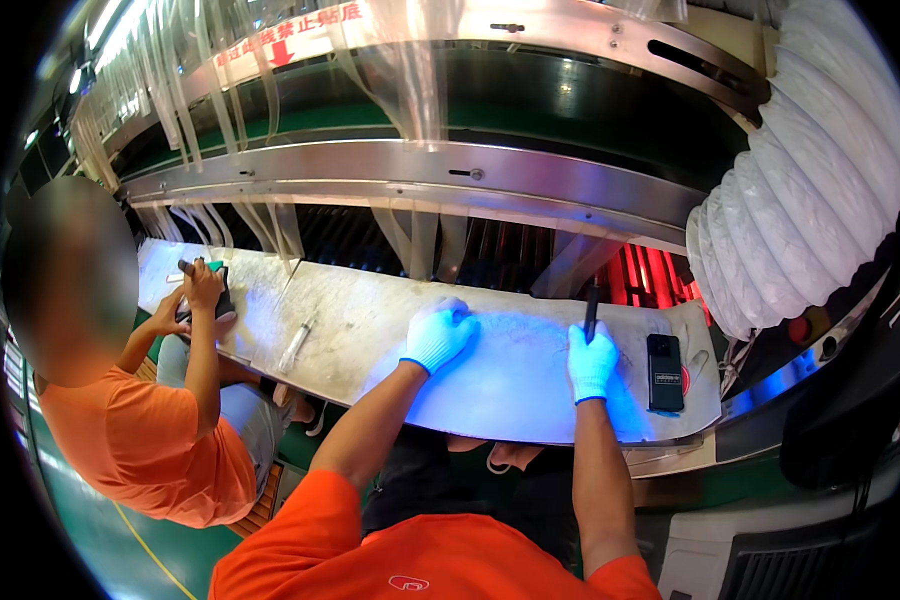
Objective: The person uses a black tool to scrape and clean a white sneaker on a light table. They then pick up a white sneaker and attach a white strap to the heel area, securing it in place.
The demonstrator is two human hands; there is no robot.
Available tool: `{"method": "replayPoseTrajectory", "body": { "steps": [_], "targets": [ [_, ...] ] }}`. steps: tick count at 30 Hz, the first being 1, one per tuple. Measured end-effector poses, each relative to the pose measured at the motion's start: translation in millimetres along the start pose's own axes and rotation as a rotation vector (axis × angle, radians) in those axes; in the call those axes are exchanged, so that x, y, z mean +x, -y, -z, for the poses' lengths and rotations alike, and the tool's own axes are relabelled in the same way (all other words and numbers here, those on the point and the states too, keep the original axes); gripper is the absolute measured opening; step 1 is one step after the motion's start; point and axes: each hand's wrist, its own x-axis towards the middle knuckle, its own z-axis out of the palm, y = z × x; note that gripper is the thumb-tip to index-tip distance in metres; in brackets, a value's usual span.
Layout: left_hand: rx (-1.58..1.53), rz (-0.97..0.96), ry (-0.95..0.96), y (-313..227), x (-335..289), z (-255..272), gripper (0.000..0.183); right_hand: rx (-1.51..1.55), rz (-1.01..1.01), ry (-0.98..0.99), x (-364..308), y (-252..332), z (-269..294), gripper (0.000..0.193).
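Observation:
My left hand (pixel 438 336), in a white glove that glows blue, rests on the worktop (pixel 350 300) with its fingers curled in. Whatever they may hold is hidden. Farther right, my right hand (pixel 592 364), gloved the same way, is closed around a slim black pen-shaped tool (pixel 592 305) that points up and away from me. Blue light spreads over the worktop between and around both hands. Just right of my right hand lies a black phone (pixel 665 372), with a thin red ring-shaped edge showing beside it.
A clear syringe-like tube (pixel 297 340) lies left of my left arm. A co-worker (pixel 135 430) in orange sits there, hands around a small dark object. Beyond the worktop run a roller conveyor (pixel 500 255), metal rails (pixel 400 165) and hanging clear strips. A white flexible duct (pixel 810 190) bulges at the right.

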Motion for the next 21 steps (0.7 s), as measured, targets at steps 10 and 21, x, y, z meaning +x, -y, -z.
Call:
{"method": "replayPoseTrajectory", "body": {
  "steps": [10, 21],
  "targets": [
    [-0.039, 0.008, -0.032, 10, -1, -2, 0.033, -0.016, 0.084, 0.031, -4, 2, -4, 0.024],
    [-0.037, 0.018, 0.000, 6, 0, 2, 0.038, 0.007, 0.060, 0.033, -3, 1, -3, 0.027]
  ]
}}
